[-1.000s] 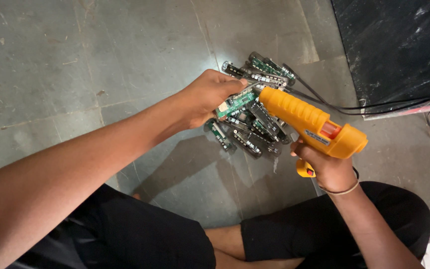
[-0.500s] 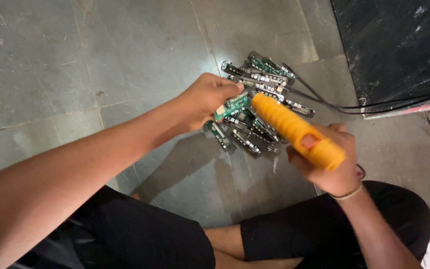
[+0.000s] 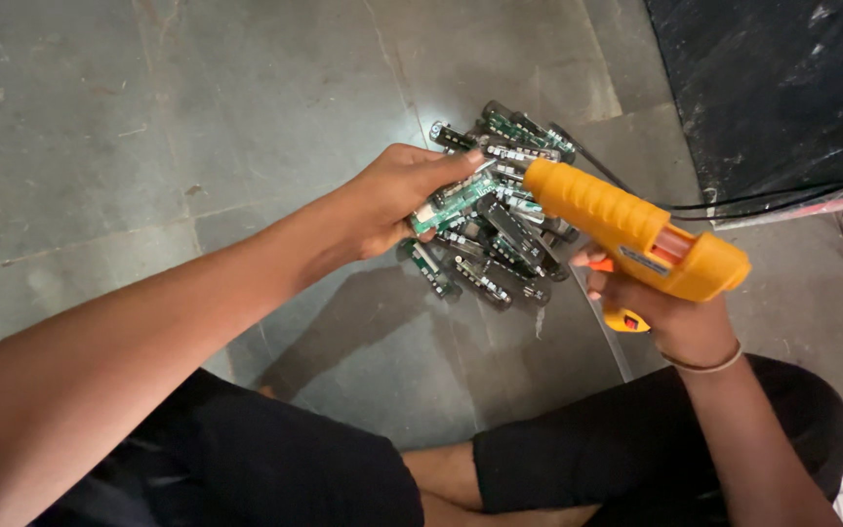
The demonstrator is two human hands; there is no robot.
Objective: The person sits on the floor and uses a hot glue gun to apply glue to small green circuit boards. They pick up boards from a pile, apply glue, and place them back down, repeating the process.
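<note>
Risk lies where the right hand [image 3: 670, 317], fist closed round the yellow plastic glue gun [image 3: 636, 229], brings its tip beside the small green circuit board [image 3: 456, 200] pinched in the left hand [image 3: 392, 200] above the floor pile [image 3: 495, 254]: fingers could get burnt

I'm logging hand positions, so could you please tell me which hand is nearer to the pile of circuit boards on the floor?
Left. The left hand is over the pile of circuit boards, holding one board. The right hand is beside the pile, gripping the yellow glue gun.
</note>
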